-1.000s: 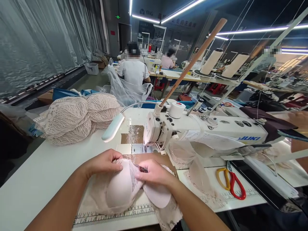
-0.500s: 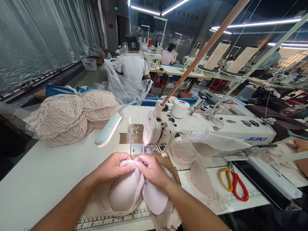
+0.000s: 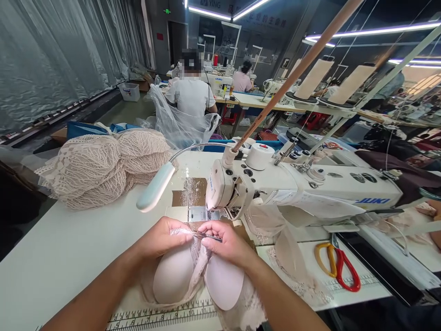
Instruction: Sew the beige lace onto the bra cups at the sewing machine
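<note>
A pale pink lace bra [image 3: 174, 276] with two smooth moulded cups lies across the table's front edge, below the needle of the sewing machine [image 3: 227, 184]. My left hand [image 3: 168, 236] pinches the lace at its upper middle, thumb on top. Between the fingers of my right hand [image 3: 223, 241] are slender dark metal thread snips [image 3: 208, 236], partly covered by the fingers. Their tip touches or nearly touches the lace beside my left thumb. The second cup hangs beneath my right hand.
Lace bras in a stack [image 3: 103, 165] sit at the left. A lamp [image 3: 156, 186] arches over the table. Right of the machine's needle lie more lace pieces [image 3: 287, 253] and scissors [image 3: 339, 266] with red and yellow handles. Printed ruler marks [image 3: 165, 315] run along the front edge. Co-workers sit farther back.
My right hand has turned and drawn slightly right, so the snips now lie nearly level and show more. The cups have spread a little apart. My left hand keeps its pinch.
</note>
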The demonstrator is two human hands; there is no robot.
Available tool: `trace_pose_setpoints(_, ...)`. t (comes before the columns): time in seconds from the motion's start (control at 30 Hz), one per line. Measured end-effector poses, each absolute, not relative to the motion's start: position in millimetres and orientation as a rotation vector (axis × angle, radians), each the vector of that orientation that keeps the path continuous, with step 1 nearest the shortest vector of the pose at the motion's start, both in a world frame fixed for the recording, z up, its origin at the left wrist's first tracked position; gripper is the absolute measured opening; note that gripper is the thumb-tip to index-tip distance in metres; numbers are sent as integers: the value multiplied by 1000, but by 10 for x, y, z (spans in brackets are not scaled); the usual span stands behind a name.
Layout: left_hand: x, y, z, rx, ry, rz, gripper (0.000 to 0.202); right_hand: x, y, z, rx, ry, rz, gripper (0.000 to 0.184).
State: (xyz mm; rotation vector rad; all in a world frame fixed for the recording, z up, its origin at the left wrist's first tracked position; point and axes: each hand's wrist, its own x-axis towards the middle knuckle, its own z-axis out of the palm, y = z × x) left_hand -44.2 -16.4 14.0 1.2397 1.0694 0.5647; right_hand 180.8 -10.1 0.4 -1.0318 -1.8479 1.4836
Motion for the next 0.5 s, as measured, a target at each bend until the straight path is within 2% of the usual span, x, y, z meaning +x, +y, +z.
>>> trace_pose_setpoints(0.1, -431, -168, 120, 1276, 1060, 569, 36, 1746, -126, 12, -1045, -1850, 1466, 15)
trace_pose_setpoints(0.27, -386, -169, 87, 1233, 1022, 544, 36, 1638, -174, 36, -1015, -1804, 1450, 16)
trace_pose_setpoints(0.5, -403, -187, 85, 1255, 977, 482, 42, 1641, -150, -28, -1013, -1730, 1492, 8)
